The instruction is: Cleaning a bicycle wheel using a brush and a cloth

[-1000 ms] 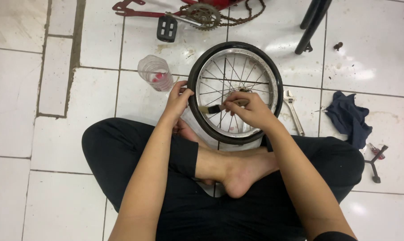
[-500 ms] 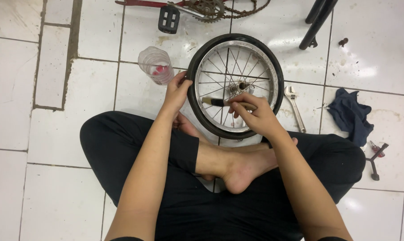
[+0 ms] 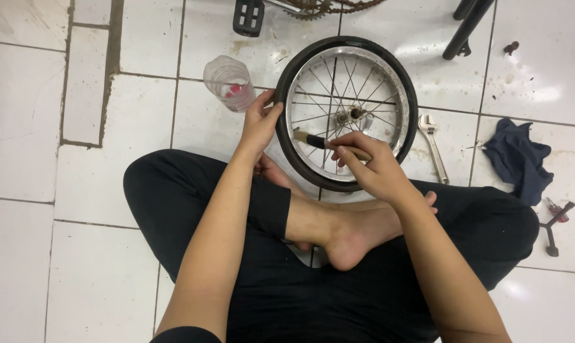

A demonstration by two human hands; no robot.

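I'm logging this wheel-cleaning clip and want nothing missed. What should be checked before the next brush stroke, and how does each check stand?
1. Left hand steadies the small bicycle wheel at its tyre: ok.
2. Right hand grips the paintbrush handle: ok.
3. Brush tip lies over the spokes at the rim's left side: ok.
4. Plastic cup upright within the left hand's reach: ok.
5. Liquid in the cup: cannot tell.
6. Adjustable wrench and dark blue rag lie apart from the wheel: ok.
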